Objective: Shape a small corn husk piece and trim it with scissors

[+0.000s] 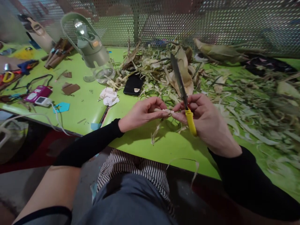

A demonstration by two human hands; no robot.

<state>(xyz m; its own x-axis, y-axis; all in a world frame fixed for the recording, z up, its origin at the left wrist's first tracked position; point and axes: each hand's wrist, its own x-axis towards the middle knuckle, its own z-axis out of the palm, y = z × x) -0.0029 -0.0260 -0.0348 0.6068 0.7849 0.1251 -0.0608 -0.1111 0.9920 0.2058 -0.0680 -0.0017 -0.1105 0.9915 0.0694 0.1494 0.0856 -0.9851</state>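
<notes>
Between my two hands is a small pale piece of dried corn husk [168, 112], with thin loose strands hanging from it over the green table [140, 137]. My left hand [146, 112] pinches its left end between thumb and fingers. At the other end, the fingertips of my right hand [203, 118] grip the piece too. Scissors [191, 122] with yellow handles are also in my right hand, their dark blades pointing up and away. Just beyond the hands lies a heap of shredded husks [154, 65].
A black phone [133, 83] and a crumpled tissue [109, 96] lie beyond my left hand. Behind them stands a green-lidded water bottle [93, 53]. At left are a purple device [38, 93] with a white cable and brown sticks [58, 53]. A perforated panel [159, 22] borders the table's back.
</notes>
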